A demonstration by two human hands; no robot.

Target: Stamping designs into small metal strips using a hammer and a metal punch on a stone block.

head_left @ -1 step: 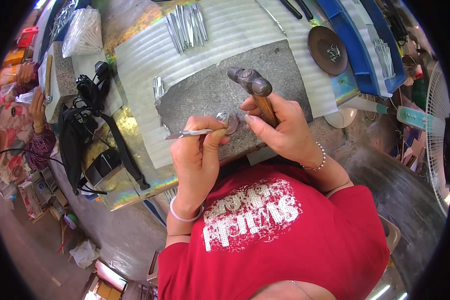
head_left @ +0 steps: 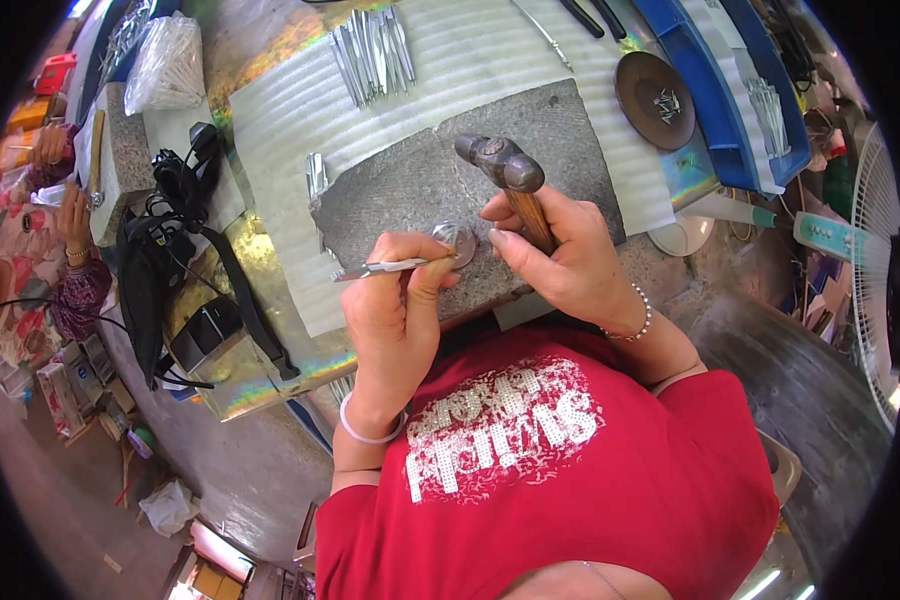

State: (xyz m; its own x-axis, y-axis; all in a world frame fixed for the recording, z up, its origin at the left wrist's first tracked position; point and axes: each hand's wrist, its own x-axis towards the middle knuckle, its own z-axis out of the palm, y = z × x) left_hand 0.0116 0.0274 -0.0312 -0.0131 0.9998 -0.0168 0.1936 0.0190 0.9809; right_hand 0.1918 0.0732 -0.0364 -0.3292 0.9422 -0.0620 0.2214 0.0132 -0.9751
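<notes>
My left hand (head_left: 395, 310) grips a thin silver metal tool (head_left: 385, 267) that lies nearly level, its tip against a small round silver piece (head_left: 457, 238). The piece rests on a grey stone slab (head_left: 410, 190). My right hand (head_left: 560, 260) is closed around the wooden handle of a hammer (head_left: 500, 160), whose metal head hangs just above the slab, behind the round piece. Both hands sit close together over the slab's near edge.
The slab lies on a white ribbed sheet (head_left: 450, 60) with several metal rods (head_left: 370, 45) at its far end. A brown dish (head_left: 655, 100) and a blue tray (head_left: 720, 90) stand at the right. A black strapped bag (head_left: 160, 270) lies left. Another person (head_left: 60, 230) sits far left, and a fan (head_left: 875, 250) is at the right.
</notes>
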